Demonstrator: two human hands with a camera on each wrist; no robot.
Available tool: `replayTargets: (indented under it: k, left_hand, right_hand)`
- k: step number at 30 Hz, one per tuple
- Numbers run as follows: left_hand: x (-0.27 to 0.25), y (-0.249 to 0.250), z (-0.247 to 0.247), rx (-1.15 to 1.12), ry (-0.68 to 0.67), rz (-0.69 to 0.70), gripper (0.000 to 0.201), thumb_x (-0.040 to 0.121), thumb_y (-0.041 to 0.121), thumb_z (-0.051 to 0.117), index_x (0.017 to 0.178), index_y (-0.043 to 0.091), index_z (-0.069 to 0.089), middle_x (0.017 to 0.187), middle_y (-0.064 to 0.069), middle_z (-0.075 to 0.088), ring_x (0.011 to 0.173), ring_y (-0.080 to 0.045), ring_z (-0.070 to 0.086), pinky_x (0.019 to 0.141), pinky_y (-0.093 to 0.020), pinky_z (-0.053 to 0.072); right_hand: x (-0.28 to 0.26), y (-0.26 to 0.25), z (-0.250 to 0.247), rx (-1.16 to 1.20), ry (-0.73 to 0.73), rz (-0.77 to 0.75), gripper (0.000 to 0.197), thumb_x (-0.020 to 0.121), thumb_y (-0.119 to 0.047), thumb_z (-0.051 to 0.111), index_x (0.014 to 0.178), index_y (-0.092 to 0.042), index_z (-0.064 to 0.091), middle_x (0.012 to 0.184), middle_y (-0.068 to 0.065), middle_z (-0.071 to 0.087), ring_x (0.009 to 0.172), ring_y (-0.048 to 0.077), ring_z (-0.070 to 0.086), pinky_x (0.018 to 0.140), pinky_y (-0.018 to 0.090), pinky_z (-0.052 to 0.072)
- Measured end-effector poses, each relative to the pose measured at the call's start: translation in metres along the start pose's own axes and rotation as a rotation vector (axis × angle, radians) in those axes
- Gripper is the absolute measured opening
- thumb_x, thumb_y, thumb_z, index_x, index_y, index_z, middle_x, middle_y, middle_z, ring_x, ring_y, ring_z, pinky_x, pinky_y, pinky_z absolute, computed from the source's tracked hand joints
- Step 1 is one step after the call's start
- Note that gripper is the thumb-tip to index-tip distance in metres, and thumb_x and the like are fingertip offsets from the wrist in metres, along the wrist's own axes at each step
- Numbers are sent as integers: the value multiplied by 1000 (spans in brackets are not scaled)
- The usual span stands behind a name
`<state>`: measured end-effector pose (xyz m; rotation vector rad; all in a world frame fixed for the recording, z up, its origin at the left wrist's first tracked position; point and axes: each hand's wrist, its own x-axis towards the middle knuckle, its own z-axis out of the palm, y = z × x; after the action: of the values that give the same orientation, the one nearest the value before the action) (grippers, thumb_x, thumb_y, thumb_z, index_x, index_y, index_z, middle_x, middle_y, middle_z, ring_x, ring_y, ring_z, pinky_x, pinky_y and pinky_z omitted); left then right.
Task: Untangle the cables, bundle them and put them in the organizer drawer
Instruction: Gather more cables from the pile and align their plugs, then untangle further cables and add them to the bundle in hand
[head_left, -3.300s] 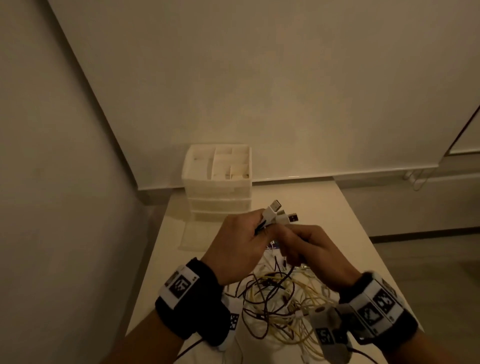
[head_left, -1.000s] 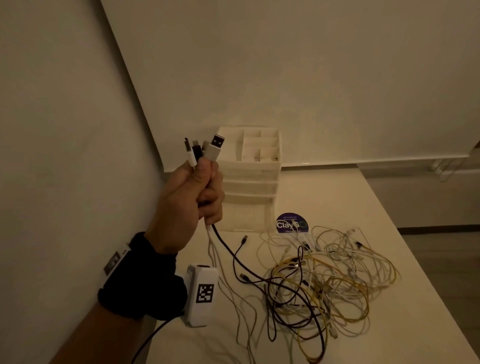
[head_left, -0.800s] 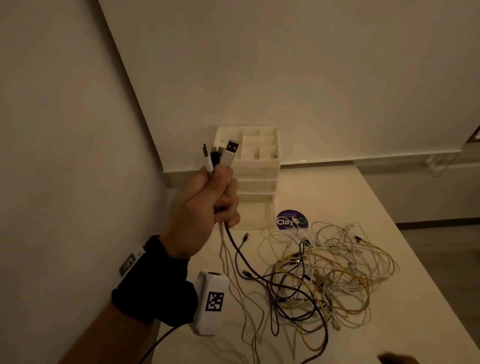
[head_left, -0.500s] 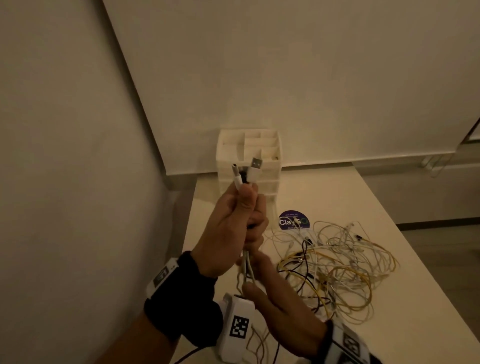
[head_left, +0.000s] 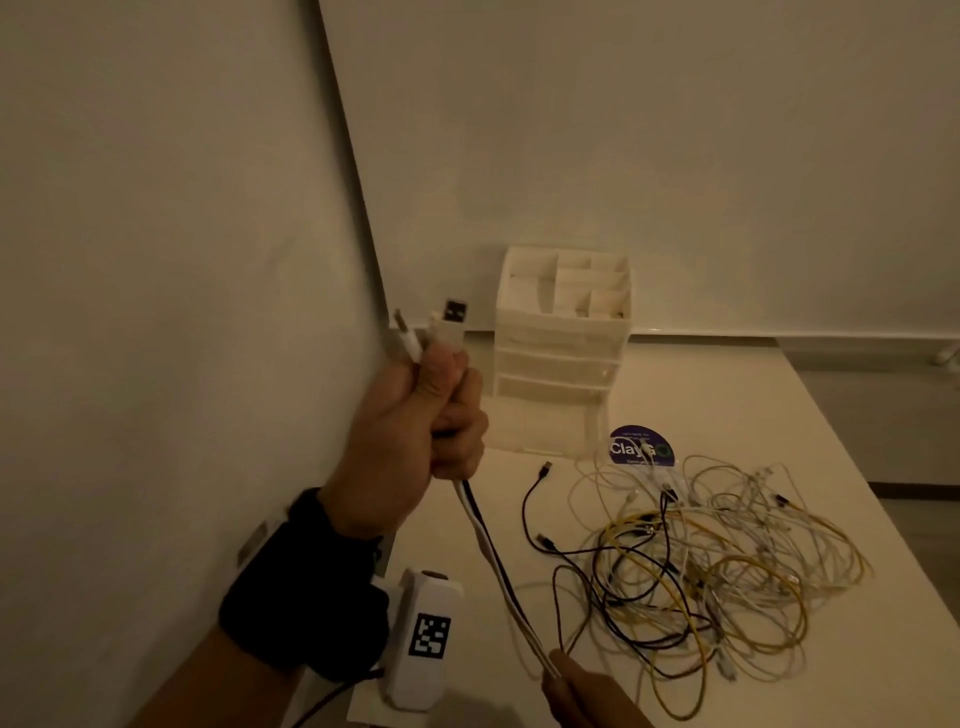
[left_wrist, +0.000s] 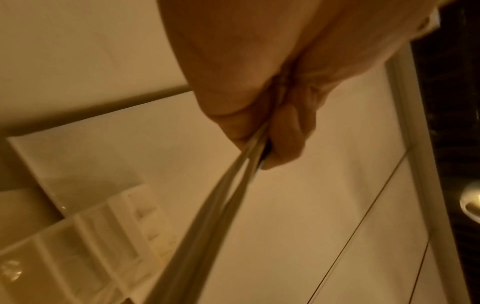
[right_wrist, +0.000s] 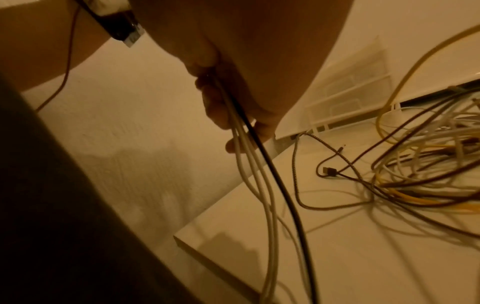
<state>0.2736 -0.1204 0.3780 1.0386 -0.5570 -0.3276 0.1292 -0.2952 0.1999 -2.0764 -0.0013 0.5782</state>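
My left hand (head_left: 415, 415) is raised in a fist beside the left wall and grips a bunch of white and black cables just below their USB plugs (head_left: 447, 325), which stick up above the thumb. The held strands (head_left: 488, 551) run down taut to my right hand (head_left: 582, 696) at the bottom edge, whose fingers (right_wrist: 233, 107) curl round them. A tangle of white, yellow and black cables (head_left: 701, 561) lies on the white table (head_left: 779, 405). The white organizer (head_left: 561, 353) stands at the back, its bottom drawer pulled out.
A round purple sticker (head_left: 641, 448) lies on the table between the organizer and the tangle. A loose black cable end (head_left: 545, 467) points toward the drawer. The wall runs close along the table's left side. The table's right edge drops to the floor.
My right hand came in, took the strands under the left fist and has slid down them toward the near edge. The left hand rose and moved left, pulling the strands straight.
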Motion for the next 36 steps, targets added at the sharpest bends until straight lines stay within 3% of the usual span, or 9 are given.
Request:
replayTargets:
  k: [3,6,8,12,17,20,24,28,36]
  left_hand:
    - [-2,-9,-2,6,14,-28,58,81,55,63,71,14,24,55,8,31,39,-5,21,41,-18,18]
    - [1,-12,-3,-24,32,-46,56,81,55,62,70,15,25,54,8,30,39,-5,21,40,-18,16]
    - [2,-15,-4,-7,37,-59,56,82,56,60,71,14,24,54,7,31,39,-5,22,40,-18,18]
    - [1,-24,-10,7,73,-84,54,83,55,62,70,14,29,55,6,31,39,-5,22,40,-17,19]
    - [-5,-30,-20,-42,124,-137,52,77,52,71,72,15,35,55,6,32,38,-3,22,39,-16,18]
    - [-7,-31,-24,-27,155,-102,50,79,51,69,70,15,35,55,7,33,38,-4,21,40,-14,19]
    - [-8,-37,-25,-16,185,-119,49,79,52,69,69,16,37,56,7,33,39,-4,22,38,-15,21]
    - [-6,-43,-26,7,215,-133,55,79,52,69,69,14,30,56,5,30,39,-4,22,38,-14,23]
    - [-12,-41,-38,23,261,-124,58,79,53,68,68,12,29,55,5,31,38,-5,22,39,-13,23]
  right_hand:
    - [15,7,7,-166,-60,-73,16,101,-38,38,108,-33,51,86,-14,52,70,-27,51,73,-5,33]
    - [26,20,23,-160,-120,-60,39,102,-36,29,100,-6,53,76,-11,47,68,-4,52,71,2,34]
    - [32,30,29,-95,-141,-44,44,91,-52,28,85,-14,47,72,-13,47,71,5,50,76,7,34]
    - [42,32,23,-155,-271,-34,29,104,-27,30,82,-21,47,64,-19,54,72,-4,50,73,3,35]
    - [54,15,-27,-217,-451,-45,43,91,-10,49,132,-20,46,124,-1,58,110,7,54,97,22,41]
    - [82,14,-61,-182,-270,-64,67,72,12,39,129,-20,52,119,0,62,108,13,59,91,26,51]
    - [150,28,-86,-375,170,78,34,84,2,47,107,-15,66,106,4,70,98,19,64,87,30,52]
    - [188,45,-69,-736,-22,355,28,95,-14,44,122,-9,52,127,14,51,113,30,56,90,34,48]
    - [203,93,-39,-799,91,253,33,100,-7,30,130,-9,44,129,12,47,117,29,52,94,37,46]
